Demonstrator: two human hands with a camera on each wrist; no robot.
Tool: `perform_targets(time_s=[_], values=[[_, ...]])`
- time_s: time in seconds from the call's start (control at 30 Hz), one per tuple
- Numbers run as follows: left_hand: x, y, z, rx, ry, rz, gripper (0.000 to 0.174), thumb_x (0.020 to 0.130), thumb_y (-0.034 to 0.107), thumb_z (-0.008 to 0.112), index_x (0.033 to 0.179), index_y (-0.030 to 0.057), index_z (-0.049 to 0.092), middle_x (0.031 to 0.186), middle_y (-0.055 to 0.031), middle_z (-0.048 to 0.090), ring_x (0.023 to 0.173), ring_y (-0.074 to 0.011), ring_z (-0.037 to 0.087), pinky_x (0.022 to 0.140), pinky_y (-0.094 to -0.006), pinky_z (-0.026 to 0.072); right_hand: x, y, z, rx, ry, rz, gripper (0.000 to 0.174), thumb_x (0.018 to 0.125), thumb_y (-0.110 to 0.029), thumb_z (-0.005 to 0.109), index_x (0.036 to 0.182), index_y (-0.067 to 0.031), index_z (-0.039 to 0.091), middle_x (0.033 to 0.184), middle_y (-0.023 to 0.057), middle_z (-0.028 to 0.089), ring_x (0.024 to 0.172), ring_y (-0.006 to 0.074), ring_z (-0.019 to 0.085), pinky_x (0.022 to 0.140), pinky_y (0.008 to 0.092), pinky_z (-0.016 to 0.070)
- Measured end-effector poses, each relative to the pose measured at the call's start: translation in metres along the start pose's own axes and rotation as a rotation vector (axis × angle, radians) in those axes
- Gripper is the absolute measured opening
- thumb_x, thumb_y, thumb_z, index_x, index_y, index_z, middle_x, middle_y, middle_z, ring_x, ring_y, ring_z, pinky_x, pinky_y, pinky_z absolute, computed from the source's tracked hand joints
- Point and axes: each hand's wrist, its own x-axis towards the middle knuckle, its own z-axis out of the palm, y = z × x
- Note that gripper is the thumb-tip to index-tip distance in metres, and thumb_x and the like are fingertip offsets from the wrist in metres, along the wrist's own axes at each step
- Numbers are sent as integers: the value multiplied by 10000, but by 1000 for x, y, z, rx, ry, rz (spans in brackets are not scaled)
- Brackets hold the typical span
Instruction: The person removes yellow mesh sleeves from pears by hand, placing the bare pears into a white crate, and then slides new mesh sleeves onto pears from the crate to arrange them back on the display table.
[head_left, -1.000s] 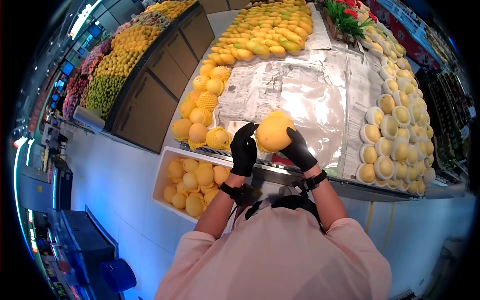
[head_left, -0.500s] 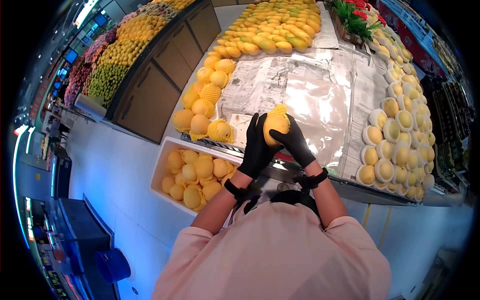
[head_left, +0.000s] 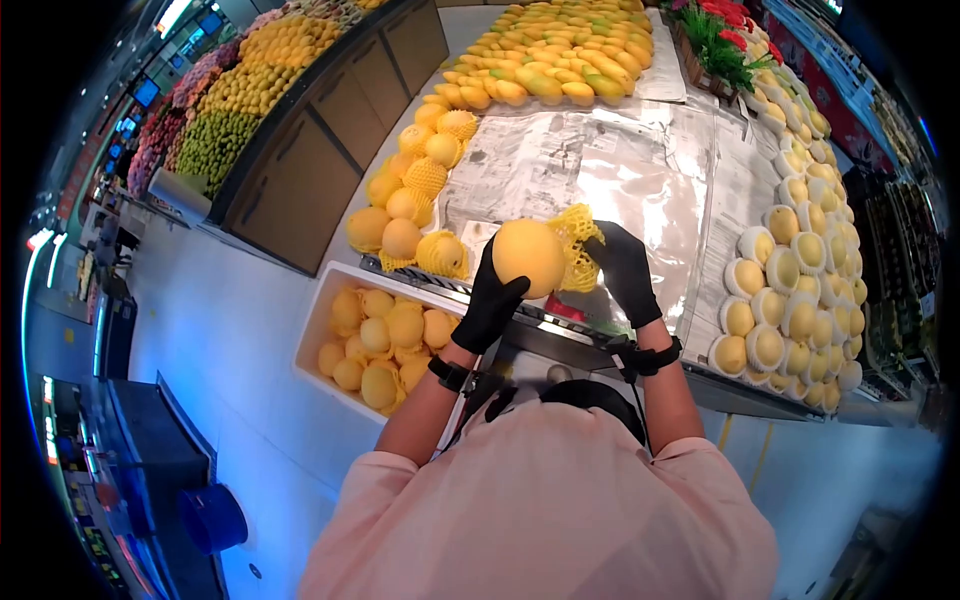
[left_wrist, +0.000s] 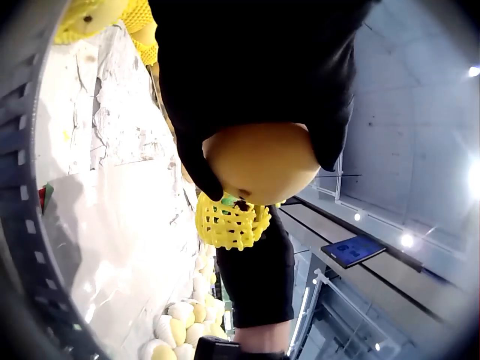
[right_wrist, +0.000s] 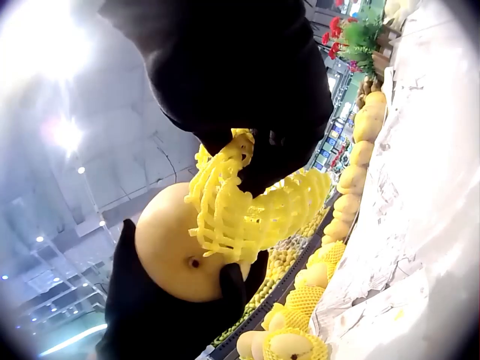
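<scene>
Right hand, black-gloved, pinches yellow foam net. Left hand cups round yellow fruit, net against it. Netted fruits beside paper; red flowers above.

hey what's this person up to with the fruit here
A person in black gloves holds a large round yellow fruit in the left hand, over the front edge of a display table. The right hand grips a yellow foam net, which looks mostly off the fruit. Similar fruits, several in nets, line the table's left side, and more sit in a white box beside it. Newspaper and clear plastic cover the table's middle.
</scene>
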Motion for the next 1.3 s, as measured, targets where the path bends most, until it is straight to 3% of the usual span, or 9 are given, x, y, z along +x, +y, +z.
perform_targets(time_s=[0.17,0.23,0.47,0.53,0.63,0.87,1.07,1.2,1.3], values=[[-16,6,-24,-676,-53,-255,741,839,273,716,1416,44,311,1404,-176,434,1269,-340,474,950,-500,489,3,29,-10,-64,5,-56,261,864,-144,676,1088,-10,671,878,79,655,773,131,575,725,289,477],[-24,29,-23,429,-167,-69,712,878,363,647,1414,34,310,1400,-195,438,1268,-363,473,969,-525,470,5,49,-8,-27,-8,1,235,861,-153,680,1057,-24,693,930,79,643,824,175,593,768,304,471],[-63,28,-60,178,223,-23,670,831,294,716,1348,41,373,1183,-126,615,1154,-261,576,990,-444,452,4,75,5,-211,-171,22,272,824,-160,699,1067,-37,700,929,113,663,831,229,631,764,317,486],[-89,39,-63,-75,201,-8,620,956,420,533,1417,73,308,1331,-171,514,1250,-323,497,1080,-533,358,5,74,18,-178,-165,22,291,796,-142,723,1060,-21,701,917,101,674,825,193,629,766,301,491],[-121,48,-96,1144,283,123,660,859,394,692,1338,62,382,1261,-126,578,1191,-248,538,1034,-460,418,6,71,41,-89,-209,58,316,785,-133,740,1068,-1,689,894,81,670,802,152,613,743,282,492],[-194,48,-146,971,624,151,578,857,238,705,1318,87,392,1216,-94,616,1154,-212,567,1023,-404,432,-3,44,102,49,-411,214,247,797,-108,750,1001,0,661,741,20,631,655,77,566,612,232,467],[-254,51,-178,-619,701,261,694,948,574,439,1415,75,325,1392,-182,435,1263,-336,453,1065,-522,389,-12,54,165,98,-587,274,257,806,-149,753,991,-1,653,732,34,646,629,88,584,581,247,476],[-276,61,-170,-690,753,371,803,928,695,273,1431,69,273,1443,-190,370,1306,-377,400,1067,-549,376,-18,30,204,-33,-635,259,314,804,-242,753,999,-12,662,718,53,657,631,104,603,605,257,495],[-294,52,-174,-632,684,405,706,947,580,442,1410,61,318,1407,-175,438,1279,-324,456,1054,-485,401,-14,31,239,-195,-639,-7,336,770,-292,759,965,-27,692,747,106,681,682,190,652,666,305,522]])
